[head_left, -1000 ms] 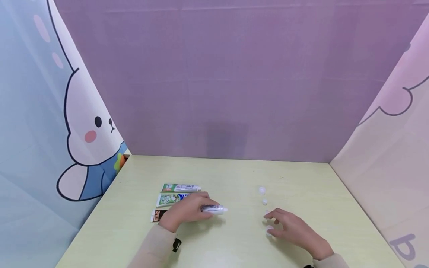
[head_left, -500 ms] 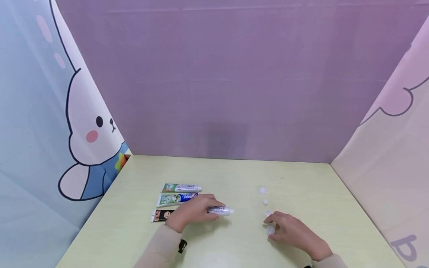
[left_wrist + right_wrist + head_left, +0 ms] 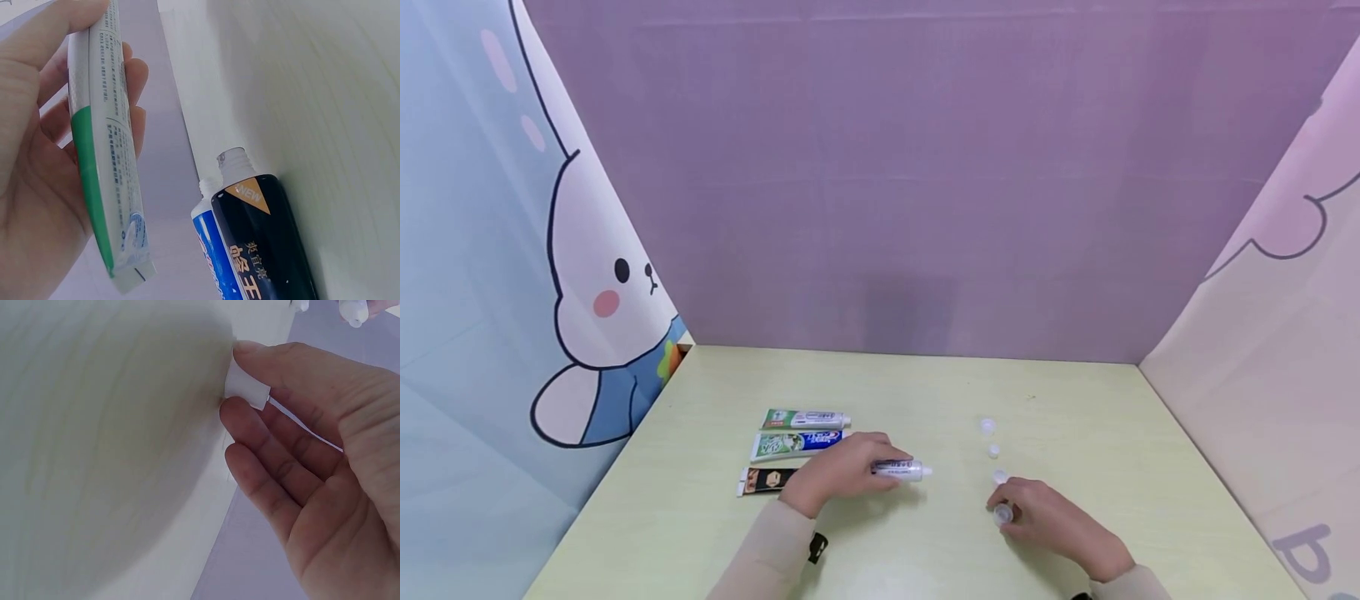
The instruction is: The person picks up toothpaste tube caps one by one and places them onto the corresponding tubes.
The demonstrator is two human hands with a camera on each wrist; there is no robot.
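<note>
My left hand (image 3: 846,471) grips a white and green toothpaste tube (image 3: 115,144), its uncapped nozzle pointing right in the head view. With thumb and fingers my right hand (image 3: 1048,521) pinches a white cap (image 3: 247,384) at the table surface; its open end faces up in the head view. Beside the left hand lie a black toothpaste tube (image 3: 767,481), a blue and green toothpaste tube (image 3: 793,445) and a second green and white toothpaste tube (image 3: 805,419). In the left wrist view the black tube's nozzle is bare. The left palm hides part of the black tube.
Beyond the right hand, three white caps run in a line: a far cap (image 3: 987,426), a small cap (image 3: 993,451) and a near cap (image 3: 1000,477) close to the fingers. A purple cloth (image 3: 910,208) borders the pale table (image 3: 917,392) at the back.
My left hand has moved right with the toothpaste tube, uncovering more of the black tube. The right hand's fingers have closed around the nearest cap.
</note>
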